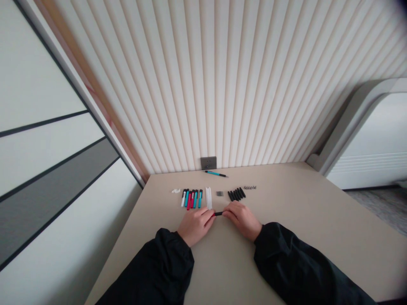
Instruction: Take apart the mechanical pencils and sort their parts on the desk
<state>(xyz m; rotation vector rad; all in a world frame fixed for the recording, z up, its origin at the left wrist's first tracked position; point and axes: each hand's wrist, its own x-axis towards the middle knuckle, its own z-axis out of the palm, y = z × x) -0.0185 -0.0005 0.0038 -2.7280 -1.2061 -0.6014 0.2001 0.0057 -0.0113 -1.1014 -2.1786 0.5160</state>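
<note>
My left hand (pixel 195 223) and my right hand (pixel 242 218) meet over the beige table (pixel 302 220), both pinched on a short black pen part (pixel 218 214) held level between them. A bit of red shows at the left hand's fingertips. Just beyond lie a row of coloured pen barrels (pixel 191 198), white thin rods (pixel 209 198), a small grey piece (pixel 219 193), several black pen grips (pixel 236 194) and a row of tiny dark parts (pixel 249 187).
A whole teal pen (pixel 216 173) lies near the back edge under a grey wall socket (pixel 208 162). Small white bits (pixel 176 191) sit at the left of the rows. A ribbed wall stands behind; a white cabinet (pixel 375 144) is at right.
</note>
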